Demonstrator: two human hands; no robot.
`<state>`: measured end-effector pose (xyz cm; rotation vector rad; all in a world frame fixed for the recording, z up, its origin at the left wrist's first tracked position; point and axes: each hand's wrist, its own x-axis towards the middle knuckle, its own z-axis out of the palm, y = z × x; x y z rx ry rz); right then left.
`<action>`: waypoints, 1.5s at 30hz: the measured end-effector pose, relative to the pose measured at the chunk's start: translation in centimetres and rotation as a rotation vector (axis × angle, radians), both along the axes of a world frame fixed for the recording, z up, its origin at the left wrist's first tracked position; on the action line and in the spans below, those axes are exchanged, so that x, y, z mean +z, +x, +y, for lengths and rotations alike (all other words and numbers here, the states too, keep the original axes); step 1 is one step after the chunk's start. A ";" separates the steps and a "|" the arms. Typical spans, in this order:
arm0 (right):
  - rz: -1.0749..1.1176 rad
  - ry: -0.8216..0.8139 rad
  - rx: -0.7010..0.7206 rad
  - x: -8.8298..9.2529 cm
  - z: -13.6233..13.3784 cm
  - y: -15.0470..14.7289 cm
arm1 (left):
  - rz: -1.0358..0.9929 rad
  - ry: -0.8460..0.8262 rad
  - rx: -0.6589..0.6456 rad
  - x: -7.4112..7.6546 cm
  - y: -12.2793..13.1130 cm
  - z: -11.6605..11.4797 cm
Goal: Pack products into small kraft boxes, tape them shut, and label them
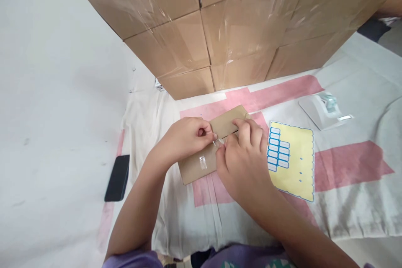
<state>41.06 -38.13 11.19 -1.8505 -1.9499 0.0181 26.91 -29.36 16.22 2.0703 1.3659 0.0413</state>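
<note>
A flat piece of brown cardboard (191,171) with a seam across it lies on the cloth in front of me, tilted to the right. My left hand (191,136) pinches a small strip of clear tape (217,142) over the seam between thumb and forefinger. From the other side, my right hand (243,157) rests on the cardboard with its fingers curled, its thumb close by the tape. Another short clear tape piece (203,162) is stuck lower left on the cardboard. The underside of my right hand is hidden.
A tall stack of boxes (241,37) under clear film stands behind. To the right lie a yellow sheet (293,163) with blue-outlined labels and a white tape dispenser (323,109). A black phone (117,178) lies left, by the white wall. Another person's arm (391,6) shows far right.
</note>
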 end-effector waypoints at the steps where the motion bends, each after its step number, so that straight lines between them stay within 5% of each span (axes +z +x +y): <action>1: 0.002 -0.001 -0.003 0.0 0.0 0.0 | 0.000 -0.001 -0.004 0.0 0.0 0.0; 12: 0.037 0.002 0.015 0.6 -0.1 0.5 | 0.002 0.005 -0.056 0.1 -0.4 -0.4; 18: 0.022 0.024 0.056 0.9 -0.9 1.9 | -0.018 0.034 0.025 -0.4 -1.0 0.0; 32: 0.018 0.063 0.175 -1.1 -0.7 3.3 | -0.165 -0.082 -0.045 -0.2 -1.5 0.8; 45: -0.013 0.092 0.176 -1.7 -0.8 3.5 | -0.372 -0.258 -0.068 1.4 -2.3 -1.0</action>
